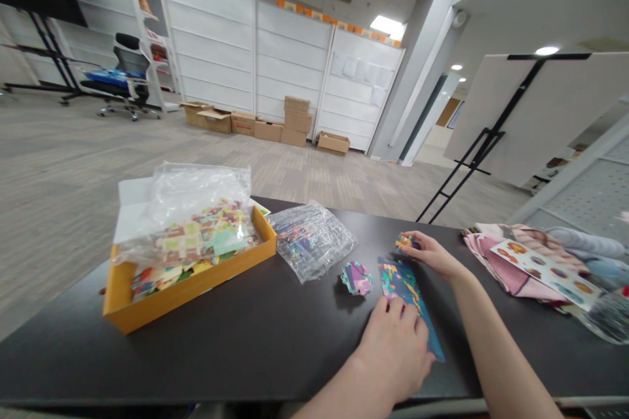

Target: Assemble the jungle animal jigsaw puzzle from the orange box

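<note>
A partly joined jigsaw puzzle [410, 288], a dark blue strip with coloured pictures, lies on the black table. My left hand [396, 344] is bent over its near part, with the fingers on top and the thumb by the right edge. The hand hides some of the strip. Just beyond the far end, my right hand [432, 254] pinches a small blue and orange puzzle piece [405, 244]. To the left of the strip sits a small pile of purple and teal puzzle pieces [358, 278].
A yellow box [196, 291] of loose puzzle pieces and clear plastic stands left on the table [275, 353]. Beside it lies a clear bag [314, 239] with dark pieces inside. Folded pink cloth [511, 268] and a sticker sheet [545, 272] lie at the right.
</note>
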Demonstrator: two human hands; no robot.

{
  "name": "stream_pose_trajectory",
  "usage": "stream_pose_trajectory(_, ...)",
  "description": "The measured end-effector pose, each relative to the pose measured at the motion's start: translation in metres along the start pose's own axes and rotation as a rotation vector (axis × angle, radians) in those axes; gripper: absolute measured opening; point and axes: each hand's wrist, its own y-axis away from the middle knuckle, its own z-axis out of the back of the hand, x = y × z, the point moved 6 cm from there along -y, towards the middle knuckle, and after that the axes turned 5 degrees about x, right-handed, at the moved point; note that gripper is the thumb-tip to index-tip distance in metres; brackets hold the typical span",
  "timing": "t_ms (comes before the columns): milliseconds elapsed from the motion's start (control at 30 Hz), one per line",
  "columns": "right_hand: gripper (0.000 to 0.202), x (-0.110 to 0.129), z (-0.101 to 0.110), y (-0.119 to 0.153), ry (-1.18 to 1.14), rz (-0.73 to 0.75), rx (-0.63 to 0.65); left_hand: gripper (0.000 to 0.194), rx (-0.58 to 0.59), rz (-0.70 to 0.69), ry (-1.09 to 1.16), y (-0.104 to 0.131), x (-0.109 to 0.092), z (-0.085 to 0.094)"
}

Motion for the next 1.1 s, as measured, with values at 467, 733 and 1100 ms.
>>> stream_pose_trajectory(467,0.033,0.002,0.017,-0.001,0.527,0.138,-0.165,0.046,-0.002,0.019,0.007,-0.001,0.0,-0.002)
stream_pose_trajectory(733,0.034,0.004,-0.005,0.002,0.575,0.135,0.076,0.043,0.014,0.049,0.02,-0.002,0.002,0.001)
stream_pose_trajectory(1100,0.047,0.019,-0.015,0.012,0.142,0.064,0.15,0.042,-0.002,0.039,0.024,-0.001,0.002,0.001)
